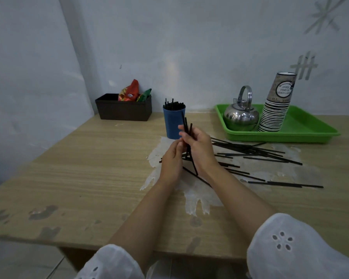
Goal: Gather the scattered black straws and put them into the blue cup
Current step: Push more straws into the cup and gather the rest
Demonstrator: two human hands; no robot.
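The blue cup (172, 123) stands upright at the back middle of the wooden table (85, 172), with several black straws sticking out of its top. My right hand (199, 150) grips a small upright bundle of black straws (186, 125) just in front of the cup. My left hand (170, 161) is beside it, its fingers touching the lower part of the same bundle; whether it grips the bundle is unclear. Many more loose black straws (260, 154) lie scattered flat on the table to the right of my hands.
A green tray (310, 127) at the back right holds a steel kettle (241, 115) and a tall stack of paper cups (276, 105). A dark box (123, 109) with coloured packets sits at the back left against the wall. A pale torn patch (193, 194) marks the table top.
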